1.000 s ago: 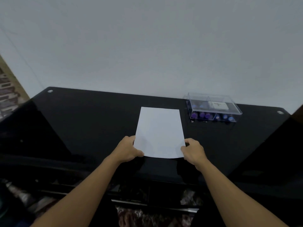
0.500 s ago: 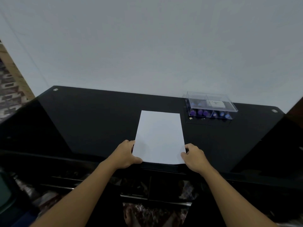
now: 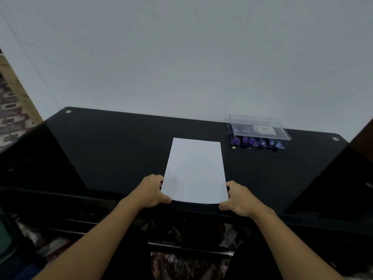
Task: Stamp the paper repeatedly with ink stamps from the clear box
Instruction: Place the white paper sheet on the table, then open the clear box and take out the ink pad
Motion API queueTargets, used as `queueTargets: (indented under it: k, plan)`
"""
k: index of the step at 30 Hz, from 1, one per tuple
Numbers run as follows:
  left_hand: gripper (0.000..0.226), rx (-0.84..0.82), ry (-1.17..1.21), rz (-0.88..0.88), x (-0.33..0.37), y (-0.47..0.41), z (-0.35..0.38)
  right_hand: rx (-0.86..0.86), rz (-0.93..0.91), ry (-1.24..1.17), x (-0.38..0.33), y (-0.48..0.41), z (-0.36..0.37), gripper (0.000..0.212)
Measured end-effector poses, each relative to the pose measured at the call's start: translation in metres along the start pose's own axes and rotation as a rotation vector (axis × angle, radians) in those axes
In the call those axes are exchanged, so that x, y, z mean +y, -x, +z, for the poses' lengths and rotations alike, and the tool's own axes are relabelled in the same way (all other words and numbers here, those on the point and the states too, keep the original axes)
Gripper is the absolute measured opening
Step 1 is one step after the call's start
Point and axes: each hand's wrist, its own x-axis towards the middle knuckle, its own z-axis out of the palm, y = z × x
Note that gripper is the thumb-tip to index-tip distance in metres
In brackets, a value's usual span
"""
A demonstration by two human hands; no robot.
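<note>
Gripping paper (image 3: 194, 170), both hands (near corners)

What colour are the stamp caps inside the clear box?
Purple and blue stamp caps, seen in the head view.

Over the last second I have drawn the paper (image 3: 194, 170) back toward me along the counter (image 3: 113, 150). A second ago its far edge lay level with the clear box (image 3: 258, 130); now that edge sits nearer to me than the box's front wall, with a strip of bare counter between them. The sheet's near edge, which lay well on the counter, has come right to the front edge. My left hand (image 3: 151, 191) and right hand (image 3: 238, 199) have come back with it, and my thumbs have slid from lying on top of the near corners to pinching at the corners themselves.
</note>
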Motion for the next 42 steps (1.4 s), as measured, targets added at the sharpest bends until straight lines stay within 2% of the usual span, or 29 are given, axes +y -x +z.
queueTargets:
  k: [18, 21, 25, 27, 32, 38, 42]
  plan:
    - [0.051, -0.021, 0.000, -0.043, 0.004, 0.001, -0.003, 0.012, 0.017, 0.024, -0.002, 0.003, -0.002, 0.048]
    - [0.051, -0.049, -0.009, -0.073, 0.004, -0.001, -0.004, -0.008, 0.024, 0.040, -0.003, 0.002, -0.003, 0.053]
    - [0.069, 0.005, -0.167, -0.075, 0.011, -0.006, -0.011, -0.036, 0.022, 0.109, -0.002, -0.001, -0.013, 0.067]
    - [0.071, 0.078, -0.132, -0.069, 0.019, -0.013, -0.015, 0.001, 0.022, 0.141, 0.003, -0.008, -0.020, 0.064]
    - [0.058, 0.170, -0.044, -0.002, 0.055, -0.047, -0.018, 0.128, 0.054, 0.150, 0.024, -0.039, -0.043, 0.043]
    - [0.049, 0.124, 0.043, 0.048, 0.123, -0.114, 0.008, 0.343, 0.129, 0.073, 0.055, -0.085, -0.089, 0.027]
    - [0.054, 0.116, 0.093, 0.132, 0.171, -0.164, 0.031, 0.577, 0.111, 0.043, 0.072, -0.112, -0.129, 0.021]
